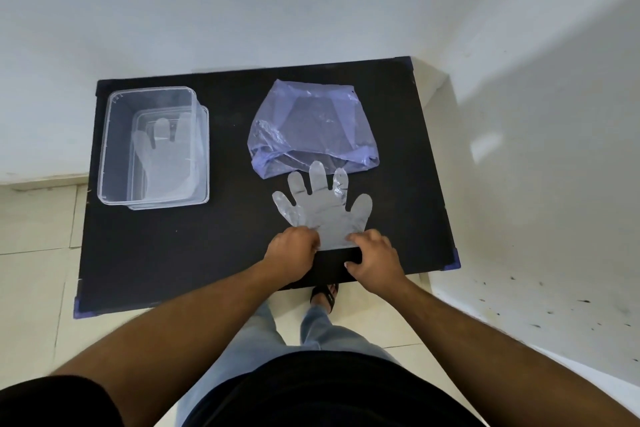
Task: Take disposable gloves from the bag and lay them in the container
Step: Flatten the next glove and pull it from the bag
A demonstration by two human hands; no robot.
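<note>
Both forearms are bare from the elbow down, with no watch, ring or band on the left hand (pixel 292 251) or the right hand (pixel 375 258). A short black sleeve (pixel 52 402) covers the left upper arm. The person wears a black top (pixel 325 392) over light blue faded jeans (pixel 242 340), and a black open sandal (pixel 325 295) shows just below the near edge of the table (pixel 173 253).

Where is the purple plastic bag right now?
The purple plastic bag lies on the black table's far right part, just beyond the flat glove, right of the clear container.
</note>
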